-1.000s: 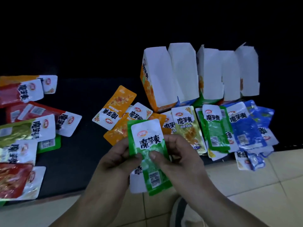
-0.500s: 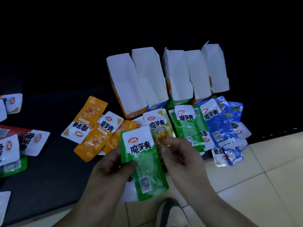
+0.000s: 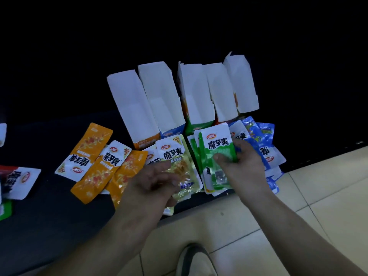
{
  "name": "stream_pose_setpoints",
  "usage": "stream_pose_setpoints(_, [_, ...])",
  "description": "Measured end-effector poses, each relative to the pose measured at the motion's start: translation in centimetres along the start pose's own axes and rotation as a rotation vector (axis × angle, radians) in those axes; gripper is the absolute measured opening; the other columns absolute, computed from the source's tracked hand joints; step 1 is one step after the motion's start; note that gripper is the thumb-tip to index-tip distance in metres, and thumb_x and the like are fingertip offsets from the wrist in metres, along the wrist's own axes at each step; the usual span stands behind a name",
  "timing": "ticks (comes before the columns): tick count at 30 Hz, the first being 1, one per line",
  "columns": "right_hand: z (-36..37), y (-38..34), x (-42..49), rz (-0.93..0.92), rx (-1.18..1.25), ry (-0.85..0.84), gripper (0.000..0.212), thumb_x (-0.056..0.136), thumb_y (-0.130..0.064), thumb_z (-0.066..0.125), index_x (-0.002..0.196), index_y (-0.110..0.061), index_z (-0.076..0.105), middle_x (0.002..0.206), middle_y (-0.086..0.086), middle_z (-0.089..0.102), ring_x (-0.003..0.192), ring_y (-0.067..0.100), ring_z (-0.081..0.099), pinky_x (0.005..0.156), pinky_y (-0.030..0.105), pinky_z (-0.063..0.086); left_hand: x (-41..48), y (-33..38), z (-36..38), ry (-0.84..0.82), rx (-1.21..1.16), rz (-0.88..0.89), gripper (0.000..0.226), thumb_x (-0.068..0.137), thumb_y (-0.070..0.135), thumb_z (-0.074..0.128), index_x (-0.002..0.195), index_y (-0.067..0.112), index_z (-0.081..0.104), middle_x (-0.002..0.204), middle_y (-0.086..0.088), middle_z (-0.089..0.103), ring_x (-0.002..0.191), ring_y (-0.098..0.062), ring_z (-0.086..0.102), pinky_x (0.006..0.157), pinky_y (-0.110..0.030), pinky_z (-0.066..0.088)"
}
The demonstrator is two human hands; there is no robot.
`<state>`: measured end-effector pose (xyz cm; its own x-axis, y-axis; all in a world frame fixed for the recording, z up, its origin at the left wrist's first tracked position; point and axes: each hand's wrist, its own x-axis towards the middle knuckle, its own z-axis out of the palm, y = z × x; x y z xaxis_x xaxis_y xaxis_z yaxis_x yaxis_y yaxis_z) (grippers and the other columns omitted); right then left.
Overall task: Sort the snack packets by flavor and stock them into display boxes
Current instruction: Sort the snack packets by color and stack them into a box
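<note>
My right hand [image 3: 242, 166] pinches a green snack packet [image 3: 217, 148], thumb on its front, and holds it over the green pile [image 3: 194, 150] in front of the display boxes. My left hand [image 3: 153, 188] hovers with loosely curled fingers over a pale yellow packet [image 3: 179, 166] and holds nothing. Several white display boxes [image 3: 159, 100] stand open in a row on the dark mat. Orange packets [image 3: 95, 162] lie left of the hands, blue packets [image 3: 260, 140] on the right.
Red and white packets [image 3: 18, 182] lie at the far left of the dark mat [image 3: 39, 226]. A tiled floor [image 3: 298, 206] runs along the mat's front edge, with a shoe [image 3: 191, 259] on it below the hands.
My left hand has let go of the green packet. My right hand has carried it up and to the right, onto the green pile. The camera has shifted to the right.
</note>
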<state>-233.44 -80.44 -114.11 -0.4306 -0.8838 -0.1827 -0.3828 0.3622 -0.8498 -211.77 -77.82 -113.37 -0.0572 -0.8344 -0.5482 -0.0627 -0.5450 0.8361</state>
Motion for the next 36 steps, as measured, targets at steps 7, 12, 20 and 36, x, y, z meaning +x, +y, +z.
stream_pose_setpoints(7, [1.8, 2.4, 1.8, -0.405, -0.770, 0.174, 0.052, 0.079, -0.023, 0.081, 0.129, -0.018, 0.065, 0.126, 0.010, 0.062, 0.115, 0.036, 0.053, 0.082, 0.049, 0.054, -1.9, -1.4, -0.9, 0.036, 0.001, 0.043, 0.032, 0.099, 0.001, 0.063, 0.110, 0.029, 0.072, 0.097, 0.010, 0.078, 0.084, -0.010, 0.075, 0.063, -0.030, 0.058])
stream_pose_setpoints(12, [2.7, 1.0, 0.0, -0.621, -0.719, 0.196, 0.023, 0.083, -0.021, 0.077, 0.105, -0.016, 0.076, 0.121, 0.007, 0.064, 0.114, 0.034, 0.057, 0.086, 0.045, 0.054, 0.0, -1.2, -7.1, 0.236, 0.436, 0.421, 0.023, 0.095, 0.007, 0.069, 0.099, 0.029, 0.076, 0.111, 0.014, 0.072, 0.101, -0.008, 0.068, 0.078, -0.030, 0.058])
stream_pose_setpoints(20, [12.5, -2.2, -8.4, -0.779, -0.489, -0.501, 0.046, 0.097, -0.051, 0.053, 0.128, -0.021, 0.067, 0.155, -0.001, 0.046, 0.151, 0.021, 0.034, 0.113, 0.042, 0.044, 5.1, -6.3, -17.5, 0.197, 1.153, 0.315, 0.078, 0.091, 0.071, 0.032, 0.156, 0.028, 0.045, 0.168, -0.009, 0.029, 0.154, -0.039, 0.024, 0.122, -0.058, 0.028])
stream_pose_setpoints(36, [18.0, -3.9, -13.5, -0.648, -0.575, -0.605, 0.054, 0.102, -0.035, 0.041, 0.155, -0.029, 0.036, 0.169, -0.010, 0.015, 0.157, 0.017, 0.013, 0.111, 0.040, 0.046, -0.9, -11.5, -17.0, 0.269, 1.019, 0.591, 0.057, 0.103, 0.046, 0.039, 0.154, 0.023, 0.047, 0.166, -0.013, 0.032, 0.150, -0.046, 0.029, 0.113, -0.065, 0.039])
